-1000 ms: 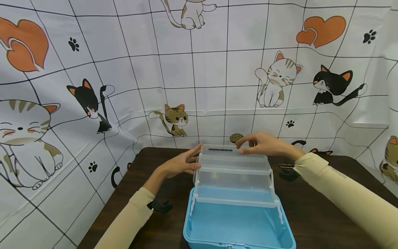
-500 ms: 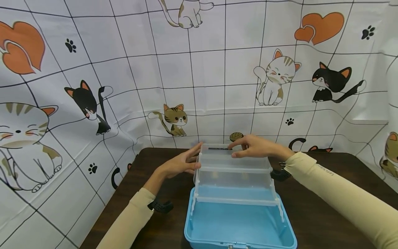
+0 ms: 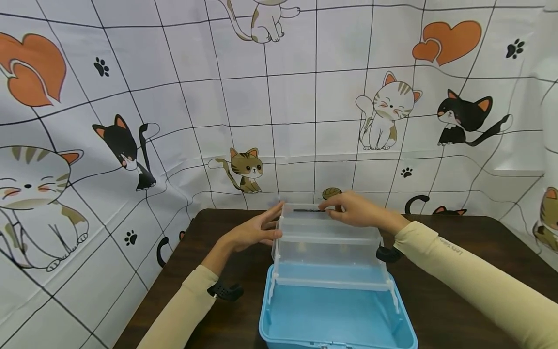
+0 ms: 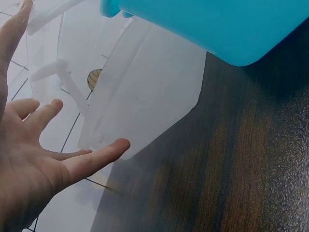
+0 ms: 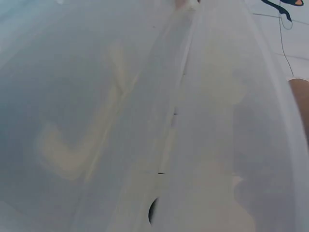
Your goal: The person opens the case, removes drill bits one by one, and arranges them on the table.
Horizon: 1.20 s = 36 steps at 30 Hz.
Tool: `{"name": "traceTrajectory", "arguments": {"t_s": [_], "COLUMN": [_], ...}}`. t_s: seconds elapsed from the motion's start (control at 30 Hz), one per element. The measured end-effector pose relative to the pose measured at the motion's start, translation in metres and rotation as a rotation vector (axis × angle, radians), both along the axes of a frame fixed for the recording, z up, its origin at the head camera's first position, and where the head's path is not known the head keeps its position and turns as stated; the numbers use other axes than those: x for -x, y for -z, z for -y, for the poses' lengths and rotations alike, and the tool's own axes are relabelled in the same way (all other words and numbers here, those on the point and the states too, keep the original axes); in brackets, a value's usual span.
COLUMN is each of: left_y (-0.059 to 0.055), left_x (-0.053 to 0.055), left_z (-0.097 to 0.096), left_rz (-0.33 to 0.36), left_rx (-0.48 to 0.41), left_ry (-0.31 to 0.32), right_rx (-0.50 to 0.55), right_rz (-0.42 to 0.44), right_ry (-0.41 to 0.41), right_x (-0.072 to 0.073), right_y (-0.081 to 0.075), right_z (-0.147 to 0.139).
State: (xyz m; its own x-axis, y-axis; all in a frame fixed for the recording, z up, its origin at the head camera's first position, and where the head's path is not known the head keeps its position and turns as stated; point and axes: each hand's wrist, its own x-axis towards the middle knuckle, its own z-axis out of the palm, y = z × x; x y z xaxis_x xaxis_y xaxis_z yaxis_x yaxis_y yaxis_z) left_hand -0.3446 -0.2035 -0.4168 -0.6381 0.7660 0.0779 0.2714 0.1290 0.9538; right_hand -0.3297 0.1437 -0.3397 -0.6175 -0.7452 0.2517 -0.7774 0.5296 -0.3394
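Note:
A light blue toolbox (image 3: 331,315) stands open, its translucent stepped trays (image 3: 327,249) raised behind it. A thin dark drill bit (image 3: 306,211) lies lengthwise in the topmost tray. My right hand (image 3: 359,208) reaches in from the right, curled fingers and thumb pinching the bit's right end. Along the trays' left side my left hand (image 3: 250,231) rests with fingers spread. The left wrist view shows those fingers (image 4: 99,157) extended beside the translucent lid (image 4: 149,82). Cloudy plastic (image 5: 130,121) fills most of the right wrist view.
The toolbox sits on a dark wooden table (image 3: 209,310). Close behind the table hangs a white cloth (image 3: 296,97) with grid lines and cartoon cats. A black strap (image 3: 225,292) is on my left wrist, another (image 3: 389,254) on my right.
My right hand has moved left over the top tray to the drill bit's end, and its fingers have drawn together there. My left hand stays at the trays' side.

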Motion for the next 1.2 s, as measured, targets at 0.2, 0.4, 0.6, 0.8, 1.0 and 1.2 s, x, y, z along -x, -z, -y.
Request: {"name": "traceTrajectory", "arguments": {"t_s": [0.2,0.4,0.6,0.8,1.0,1.2], "left_y": [0.001,0.001,0.001,0.0,-0.001,-0.003], "left_x": [-0.003,-0.004,-0.002,-0.002,-0.004,-0.006], "left_z": [-0.001,0.001,0.001,-0.001,-0.001,-0.001], "left_rz": [0.0,-0.002,-0.003,-0.002,-0.004,-0.005], "left_rx": [-0.003,-0.001,-0.006,-0.005,0.003,0.005], "left_ry": [-0.002,0.006,0.009,0.009,0.006,0.003], "right_rx": [0.035,0.018,-0.045,-0.099,-0.073,-0.042], "right_rz": [0.021,0.014,-0.048,-0.087,-0.029,-0.033], "right_ry": [0.002,-0.001,-0.004,0.034,0.064,0.057], "right_x": [-0.004,-0.003,-0.003,-0.005,-0.007,-0.01], "right_y": [0.003,0.005,0.001,0.002,0.003,0.004], "right_z": [0.0,0.004,0.012,0.015,0.012,0.009]}}
